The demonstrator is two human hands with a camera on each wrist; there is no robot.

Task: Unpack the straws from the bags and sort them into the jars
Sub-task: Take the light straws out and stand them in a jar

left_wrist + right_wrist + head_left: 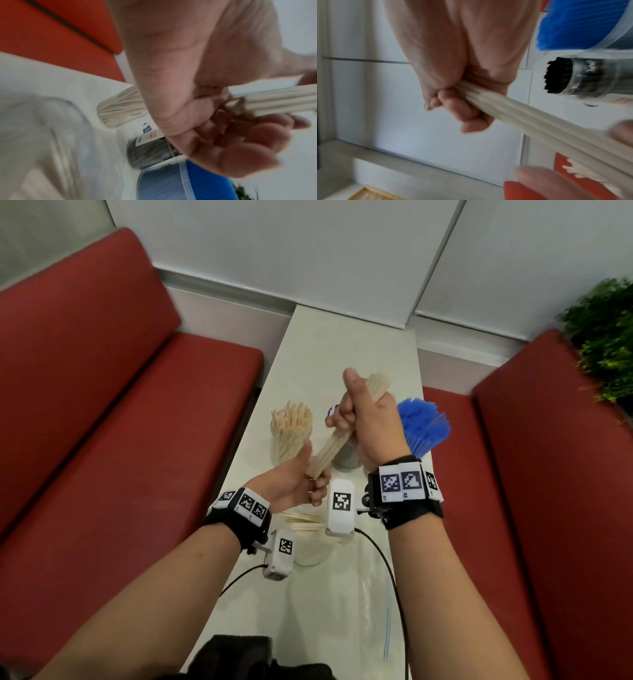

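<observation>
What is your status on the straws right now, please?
Right hand grips beige straw bundle mid-length; left hand holds its lower end. Beige straw jar nearby. Nothing blocking.

The left hand (197, 94) fills most of the view, and its fingers (248, 142) are curled around the end of a bundle of pale straws (274, 101) that goes out past the fingers. Behind the palm stands a jar of pale straws (120, 108) on the white surface (51, 81). Below the hand there is a jar of dark straws (147, 152), and beside it a jar of blue straws (163, 182). A clear plastic bag (42, 135), very blurred, lies near the wrist. A red seat (51, 33) is beyond the surface.
</observation>
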